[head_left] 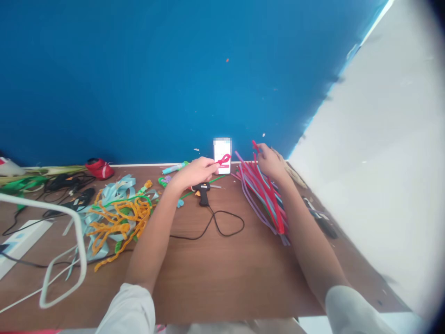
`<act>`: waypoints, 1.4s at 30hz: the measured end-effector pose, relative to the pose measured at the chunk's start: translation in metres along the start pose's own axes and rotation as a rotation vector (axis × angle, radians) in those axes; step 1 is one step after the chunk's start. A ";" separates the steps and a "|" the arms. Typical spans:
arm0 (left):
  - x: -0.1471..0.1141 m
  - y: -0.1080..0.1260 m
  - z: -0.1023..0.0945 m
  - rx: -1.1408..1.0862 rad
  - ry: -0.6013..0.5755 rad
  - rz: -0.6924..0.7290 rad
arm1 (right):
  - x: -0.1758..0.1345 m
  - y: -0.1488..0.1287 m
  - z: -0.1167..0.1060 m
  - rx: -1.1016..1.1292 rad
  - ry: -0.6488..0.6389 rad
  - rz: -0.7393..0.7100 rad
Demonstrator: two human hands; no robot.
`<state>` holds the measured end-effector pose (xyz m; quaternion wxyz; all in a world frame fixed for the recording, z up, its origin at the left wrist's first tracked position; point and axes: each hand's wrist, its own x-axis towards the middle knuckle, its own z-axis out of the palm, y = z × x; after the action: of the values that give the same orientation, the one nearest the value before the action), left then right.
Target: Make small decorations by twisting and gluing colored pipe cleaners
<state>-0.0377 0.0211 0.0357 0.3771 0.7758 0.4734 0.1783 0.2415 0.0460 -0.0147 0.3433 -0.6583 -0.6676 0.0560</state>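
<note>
Between the fingertips of my left hand (198, 172) is a small looped red pipe cleaner (224, 159), held up in front of a lit phone (222, 147) that leans on the wall. My right hand (270, 162) is over the far end of a bundle of pipe cleaners (259, 195) in red, purple and pale blue. Its fingers pinch a red pipe cleaner (255, 145), whose tip sticks out past them. Below my left hand a black glue gun (203, 192) lies on the table, its cord looping toward me.
Orange fuzzy stems (121, 225) and light blue ribbon (118, 190) lie tangled at left. Beyond them are a red pouch (99, 168), black cables and a white power strip (24, 246). A white frame (81, 246) stands at front left. A blue wall (174, 83) closes the back.
</note>
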 end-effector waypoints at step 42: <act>0.009 -0.005 0.011 -0.097 -0.019 0.039 | -0.013 -0.040 -0.037 0.053 0.160 -0.122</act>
<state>-0.0293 0.0261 0.0241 0.4150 0.7675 0.4453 0.2011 0.2266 0.0148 0.0291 0.4157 -0.6094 -0.6751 -0.0001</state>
